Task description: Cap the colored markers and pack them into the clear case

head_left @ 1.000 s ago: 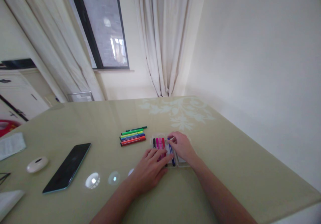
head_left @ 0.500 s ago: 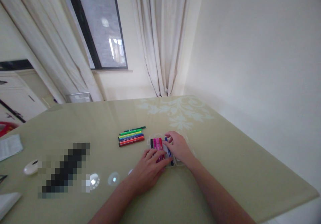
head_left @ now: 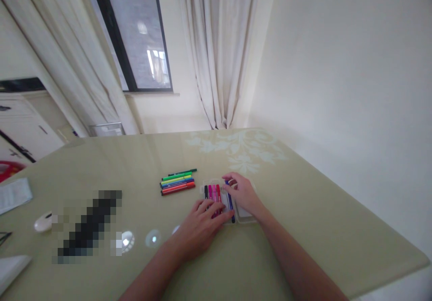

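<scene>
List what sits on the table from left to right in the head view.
Folded paper → white round object → blurred dark slab → loose markers → left hand → blue marker → right hand.

Soft daylight from the window [head_left: 135,35] ahead of me; my glossy worktop [head_left: 303,211] shows round glare spots. Edges bend with wide-angle distortion, and one patch is pixelated.

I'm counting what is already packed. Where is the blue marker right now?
In the head view the blue marker lies in the clear case right of the red and pink markers, under the right hand, whose fingers touch its far end.
</scene>
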Available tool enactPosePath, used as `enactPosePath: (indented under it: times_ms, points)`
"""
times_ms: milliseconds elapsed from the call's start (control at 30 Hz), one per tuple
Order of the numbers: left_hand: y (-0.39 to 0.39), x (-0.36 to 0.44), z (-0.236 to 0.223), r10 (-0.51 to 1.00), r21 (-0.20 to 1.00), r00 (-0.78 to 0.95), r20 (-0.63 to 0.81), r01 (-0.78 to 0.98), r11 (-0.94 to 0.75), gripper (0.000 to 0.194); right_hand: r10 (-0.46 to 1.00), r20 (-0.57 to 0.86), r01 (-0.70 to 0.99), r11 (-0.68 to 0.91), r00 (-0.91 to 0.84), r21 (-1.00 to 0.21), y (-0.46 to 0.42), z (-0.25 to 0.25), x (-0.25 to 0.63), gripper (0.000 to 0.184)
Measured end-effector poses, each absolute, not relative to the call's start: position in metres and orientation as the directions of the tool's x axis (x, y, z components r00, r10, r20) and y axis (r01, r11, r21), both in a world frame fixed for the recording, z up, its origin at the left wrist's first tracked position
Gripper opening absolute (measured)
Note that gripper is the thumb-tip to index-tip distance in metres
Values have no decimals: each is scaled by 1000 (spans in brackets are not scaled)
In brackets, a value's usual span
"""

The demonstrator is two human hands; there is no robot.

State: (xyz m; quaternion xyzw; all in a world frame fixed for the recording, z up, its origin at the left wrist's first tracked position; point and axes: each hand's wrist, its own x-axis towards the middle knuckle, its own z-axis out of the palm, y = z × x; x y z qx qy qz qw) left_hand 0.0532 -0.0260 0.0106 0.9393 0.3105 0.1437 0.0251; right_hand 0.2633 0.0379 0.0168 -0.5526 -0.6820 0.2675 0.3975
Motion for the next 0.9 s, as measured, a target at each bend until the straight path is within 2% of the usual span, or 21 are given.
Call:
enactPosePath:
  times_ms: [200, 333, 467, 600, 833, 900]
  points:
    - [-26, 55, 12, 583, 139, 763, 280, 568, -811, 50, 976, 212, 333, 182, 56, -925, 40, 20, 267, 20]
    - [-26, 56, 16, 580, 151, 764, 282, 562, -814, 44, 984, 176, 372, 151, 34, -916, 40, 15, 260, 22]
    - [-26, 55, 19, 576, 168, 768, 280, 551, -817, 41, 982, 188, 468, 181, -31, -865, 37, 11, 254, 21]
    - [-25, 55, 17, 574, 162, 771, 277, 551, -819, 40, 964, 264, 529, 228, -8, -817, 36, 7, 252, 19]
    - [-26, 55, 18, 590, 178, 758, 279, 563, -807, 41, 940, 313, 763, 301, -136, -572, 34, 11, 248, 6]
    - [-26, 55, 17, 591, 189, 758, 275, 560, -807, 42, 936, 313, 800, 312, -163, -513, 32, 15, 249, 10]
